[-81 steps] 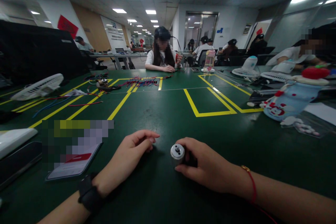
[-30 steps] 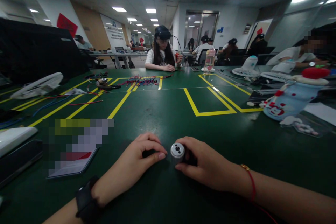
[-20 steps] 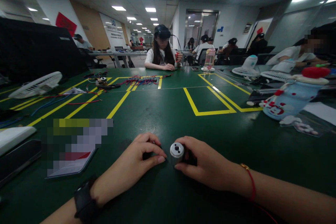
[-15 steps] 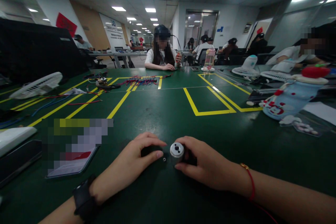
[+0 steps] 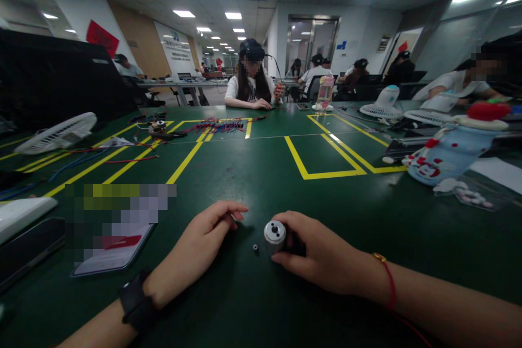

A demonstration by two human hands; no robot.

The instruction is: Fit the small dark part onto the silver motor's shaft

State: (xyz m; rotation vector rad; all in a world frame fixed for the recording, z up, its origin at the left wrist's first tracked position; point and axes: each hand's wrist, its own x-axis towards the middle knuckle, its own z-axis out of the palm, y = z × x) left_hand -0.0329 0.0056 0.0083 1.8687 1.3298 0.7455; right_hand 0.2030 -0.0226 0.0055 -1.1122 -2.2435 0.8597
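Observation:
A small silver cylinder like an electric motor (image 5: 274,232) stands upright on the green table (image 5: 228,304), its round end with dark holes facing up. My right hand (image 5: 310,247) is wrapped around its right side, thumb in front and fingers behind. Just left of the motor a tiny metal ring-shaped part (image 5: 255,248) rests on the tabletop, touched by neither hand. My left hand (image 5: 212,231) hovers low to the left of both, fingers loosely stretched and partly curled, with nothing seen in them.
A phone-like flat item (image 5: 118,255), partly blurred out, lies left. A bundle of coloured wires (image 5: 222,126) sits farther back. At right stand a blue cup (image 5: 448,152) and white fans (image 5: 381,106). A person (image 5: 250,81) sits across the table.
My left hand has drawn back up and left, away from the tiny metal part, which now looks turned upright. My right hand and the motor have stayed put.

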